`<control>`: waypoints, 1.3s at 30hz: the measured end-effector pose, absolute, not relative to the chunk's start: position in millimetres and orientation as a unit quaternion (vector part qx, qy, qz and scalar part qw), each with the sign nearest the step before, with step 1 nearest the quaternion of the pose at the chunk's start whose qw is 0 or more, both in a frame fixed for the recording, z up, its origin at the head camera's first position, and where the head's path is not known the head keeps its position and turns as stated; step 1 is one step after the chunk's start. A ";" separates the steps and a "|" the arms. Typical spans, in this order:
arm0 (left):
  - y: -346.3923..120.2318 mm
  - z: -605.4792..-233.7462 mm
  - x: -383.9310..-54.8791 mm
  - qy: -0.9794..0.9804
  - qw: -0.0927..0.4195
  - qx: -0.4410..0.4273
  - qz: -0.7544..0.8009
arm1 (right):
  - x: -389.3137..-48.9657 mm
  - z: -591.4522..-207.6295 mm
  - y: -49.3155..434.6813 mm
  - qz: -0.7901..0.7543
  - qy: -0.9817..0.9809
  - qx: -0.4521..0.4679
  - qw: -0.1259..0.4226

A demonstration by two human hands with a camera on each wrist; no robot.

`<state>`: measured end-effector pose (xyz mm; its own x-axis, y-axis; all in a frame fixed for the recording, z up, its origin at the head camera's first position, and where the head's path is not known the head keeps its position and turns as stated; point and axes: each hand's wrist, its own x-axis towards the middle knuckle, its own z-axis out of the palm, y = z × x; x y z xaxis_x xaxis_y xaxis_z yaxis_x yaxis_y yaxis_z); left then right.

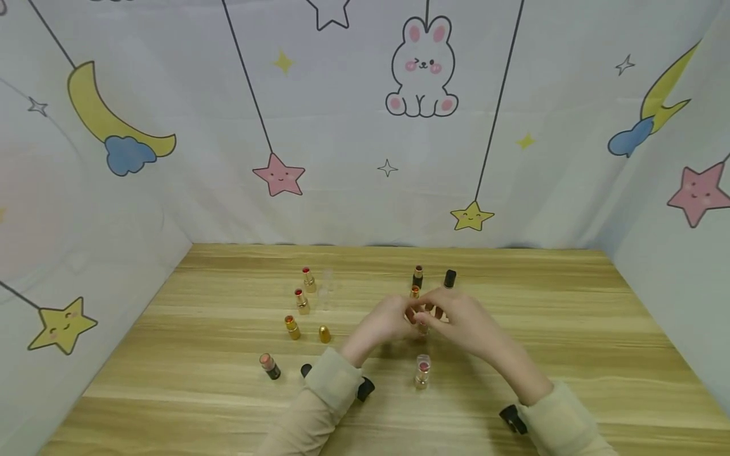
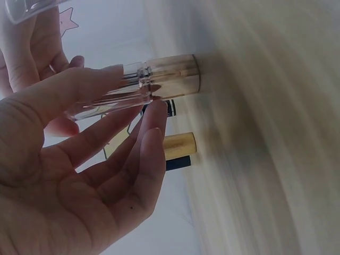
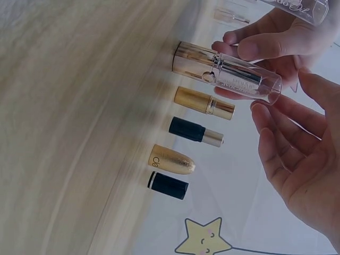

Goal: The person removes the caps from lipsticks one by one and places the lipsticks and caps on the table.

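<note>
Over the middle of the table, my left hand holds a lipstick with a clear cap and a shiny gold base. Its thumb and fingers lie on either side of the clear cap, while the base stands upright on the wood. My right hand is beside it, fingers loosely bent and spread around the cap's top end, fingertips right at its rim. Nearer my body stands another clear-capped lipstick. Just behind the hands are a gold lipstick, a black one, a gold cap and a black cap.
To the left stand several uncapped lipsticks, among them a gold one and a pink one with a black base. A gold cap and clear caps stand by them. Printed curtains surround the wooden table.
</note>
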<state>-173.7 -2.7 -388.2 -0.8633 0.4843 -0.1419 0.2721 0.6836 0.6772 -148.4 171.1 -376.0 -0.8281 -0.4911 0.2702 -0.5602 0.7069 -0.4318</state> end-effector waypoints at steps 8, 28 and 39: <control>0.1 -396.5 -175.0 0.905 0.146 0.219 0.334 | -148.4 -379.1 168.9 0.262 -0.911 0.309 0.076; 7.4 -408.2 -172.3 0.924 0.126 0.211 0.292 | -149.5 -385.2 167.5 0.257 -0.908 0.320 0.086; 5.1 -401.2 -166.1 0.926 0.132 0.198 0.294 | -147.1 -382.6 173.1 0.287 -0.906 0.298 0.091</control>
<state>-166.1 5.1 -401.2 -0.8867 0.4444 -0.1279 0.2894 0.7490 0.5960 -147.1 173.1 -382.6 -0.8059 -0.4879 0.3355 -0.5921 0.6576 -0.4659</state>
